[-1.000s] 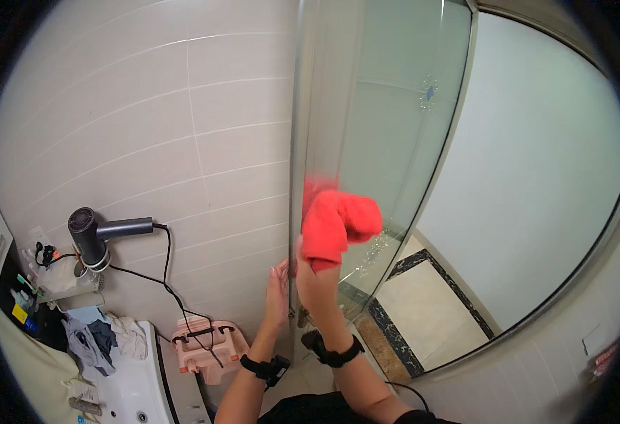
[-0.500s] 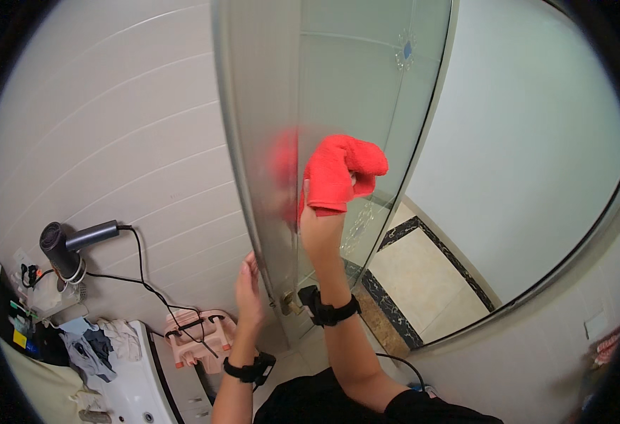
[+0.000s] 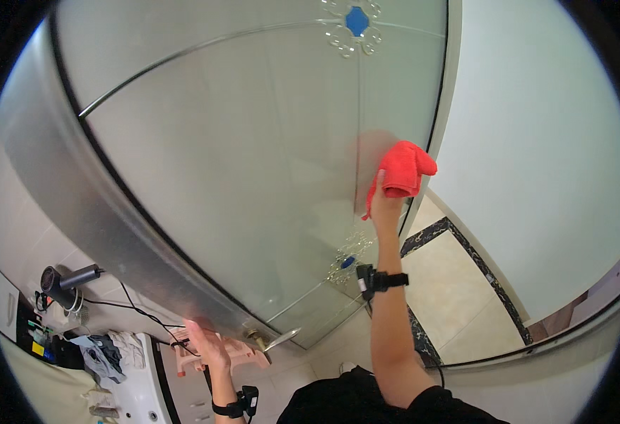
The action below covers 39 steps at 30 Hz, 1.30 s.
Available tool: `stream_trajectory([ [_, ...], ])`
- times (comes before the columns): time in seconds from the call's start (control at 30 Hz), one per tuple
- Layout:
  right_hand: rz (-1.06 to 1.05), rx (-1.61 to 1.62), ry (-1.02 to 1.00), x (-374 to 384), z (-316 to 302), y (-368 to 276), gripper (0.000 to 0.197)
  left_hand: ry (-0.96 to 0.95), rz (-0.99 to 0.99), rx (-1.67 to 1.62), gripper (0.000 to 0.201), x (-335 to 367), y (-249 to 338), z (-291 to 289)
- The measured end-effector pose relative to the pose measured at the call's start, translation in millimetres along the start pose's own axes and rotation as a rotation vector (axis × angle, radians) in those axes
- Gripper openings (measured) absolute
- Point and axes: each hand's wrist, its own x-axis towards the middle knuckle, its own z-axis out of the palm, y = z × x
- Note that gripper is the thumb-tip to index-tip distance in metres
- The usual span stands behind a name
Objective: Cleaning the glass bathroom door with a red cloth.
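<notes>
My right hand (image 3: pixel 386 212) grips a bunched red cloth (image 3: pixel 403 169) and holds it against the door's glass near its hinge-side edge on the right. A faint reddish reflection shows in the glass beside the cloth. The glass door (image 3: pixel 239 162) has a broad silver metal frame, thin metal strips and clear floral ornaments with blue centres. Fingers stretched out, my left hand (image 3: pixel 211 345) rests at the lower part of the silver frame, holding nothing I can see. Just right of it is the metal door handle (image 3: pixel 282 340).
At lower left, a grey hair dryer (image 3: pixel 57 280) hangs on the wall with its black cord trailing. Clothes (image 3: pixel 101 357) lie by a white washbasin (image 3: pixel 139 385). A pink folding stool (image 3: pixel 236 351) is behind my left hand. Right of the door, a dark-bordered tiled floor (image 3: pixel 465 290) shows.
The door has swung from nearly edge-on to broadly facing me, its free edge moving left. My left hand shifted left and down along with it; my right hand and cloth moved right.
</notes>
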Motion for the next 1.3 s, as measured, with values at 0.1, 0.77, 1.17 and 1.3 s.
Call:
stream_trajectory([
  [0.1,0.253,-0.026,-0.076,34,-20,71,0.053,0.136,-0.115,0.061,0.059,-4,2,14],
  [0.77,0.539,0.264,-0.257,-210,-3,45,0.063,-0.169,-0.058,0.313,0.072,-3,11,9],
  [1.17,0.269,0.287,-0.388,-366,46,-105,0.026,-0.612,-0.123,-0.119,0.070,14,38,-18],
  [1.3,-0.158,0.036,-0.482,-354,49,-179,0.039,-0.609,-0.275,-0.378,0.068,12,39,-28],
])
